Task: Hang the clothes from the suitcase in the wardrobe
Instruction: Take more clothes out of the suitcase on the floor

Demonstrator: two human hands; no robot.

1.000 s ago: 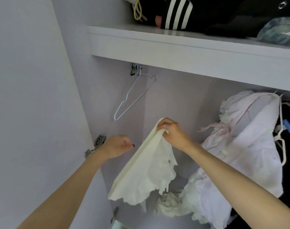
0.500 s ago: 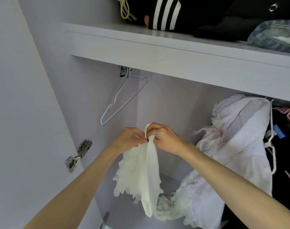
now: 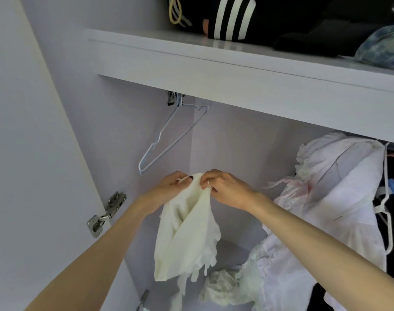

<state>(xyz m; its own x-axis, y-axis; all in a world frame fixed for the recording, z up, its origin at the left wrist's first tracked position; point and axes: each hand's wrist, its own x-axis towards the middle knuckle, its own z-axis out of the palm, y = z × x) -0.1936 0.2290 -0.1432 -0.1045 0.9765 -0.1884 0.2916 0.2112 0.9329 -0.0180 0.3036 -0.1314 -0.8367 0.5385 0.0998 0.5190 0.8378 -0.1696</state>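
Wardrobe (image 3: pixel 83 90), door open, pale lilac inside. Top shelf (image 3: pixel 247 72): black garment with white stripes (image 3: pixel 232 23), yellow cord (image 3: pixel 175 10), further dark clothing, denim piece (image 3: pixel 384 50) at the right end. Hanging space below: one bare wire hanger (image 3: pixel 169 138) tilted at the left; white dress (image 3: pixel 340 198) hung at the right, dark clothes beside it. Floor of the hanging space: crumpled white cloth (image 3: pixel 223 288). Cream top (image 3: pixel 189 234), in front of the hanging space below the bare hanger, hangs from both hands. Left hand (image 3: pixel 169 189) pinches its top edge; right hand (image 3: pixel 227 189), ring on one finger, grips the same edge, just beside the left. Door hinge (image 3: pixel 106 212) at left.
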